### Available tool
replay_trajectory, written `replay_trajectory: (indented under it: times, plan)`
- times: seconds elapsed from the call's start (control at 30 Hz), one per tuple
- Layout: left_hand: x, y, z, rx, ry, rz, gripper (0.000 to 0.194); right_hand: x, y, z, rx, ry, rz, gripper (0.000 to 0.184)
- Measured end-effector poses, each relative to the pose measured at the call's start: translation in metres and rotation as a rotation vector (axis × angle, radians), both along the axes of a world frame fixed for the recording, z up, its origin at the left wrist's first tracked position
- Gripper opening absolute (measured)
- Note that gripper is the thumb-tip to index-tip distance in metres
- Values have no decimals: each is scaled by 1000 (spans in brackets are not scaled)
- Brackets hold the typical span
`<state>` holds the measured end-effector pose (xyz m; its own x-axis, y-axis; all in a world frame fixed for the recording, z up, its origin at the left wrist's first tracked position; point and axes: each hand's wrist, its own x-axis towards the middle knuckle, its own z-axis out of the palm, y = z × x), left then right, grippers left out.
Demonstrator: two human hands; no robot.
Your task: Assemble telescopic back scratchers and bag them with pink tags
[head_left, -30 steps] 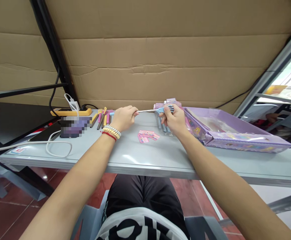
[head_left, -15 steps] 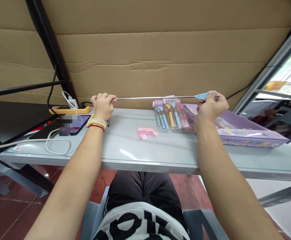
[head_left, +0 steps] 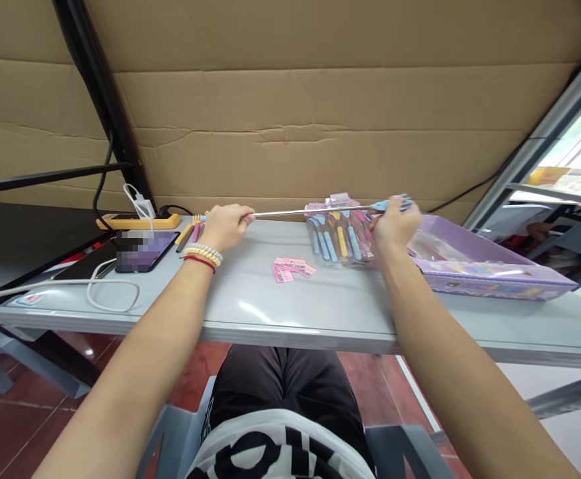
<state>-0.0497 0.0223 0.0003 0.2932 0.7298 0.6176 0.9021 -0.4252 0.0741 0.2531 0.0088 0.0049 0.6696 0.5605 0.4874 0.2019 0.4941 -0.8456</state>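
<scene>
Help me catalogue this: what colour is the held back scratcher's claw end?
Light blue; the claw end, in the right hand, shows best in the head view.

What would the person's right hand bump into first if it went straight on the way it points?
Most likely the brown cardboard behind the table: the right hand, gripping the blue-ended metal rod, points forward toward it, though depth is unclear from this view.
</scene>
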Motion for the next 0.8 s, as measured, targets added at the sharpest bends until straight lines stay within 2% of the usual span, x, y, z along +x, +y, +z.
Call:
replay_trajectory:
  times: [0.07,0.13,0.23,0.43,0.8]
  plan:
    - [21,-9,-4,10,45,-5,34,-18,-3,-7,-19,-71,184,26]
    - [38,-16,-8,7,104,-8,35,-34,-6,-14,-58,-182,425,33]
    - [48,-21,-14,17,149,7,33,-46,-10,-21,-96,-268,600,42]
    - [41,-18,-17,-12,183,14,31,-38,-12,-24,-172,-396,636,52]
    - [44,-21,-17,-30,163,17,33,-39,-5,-27,-208,-311,703,64]
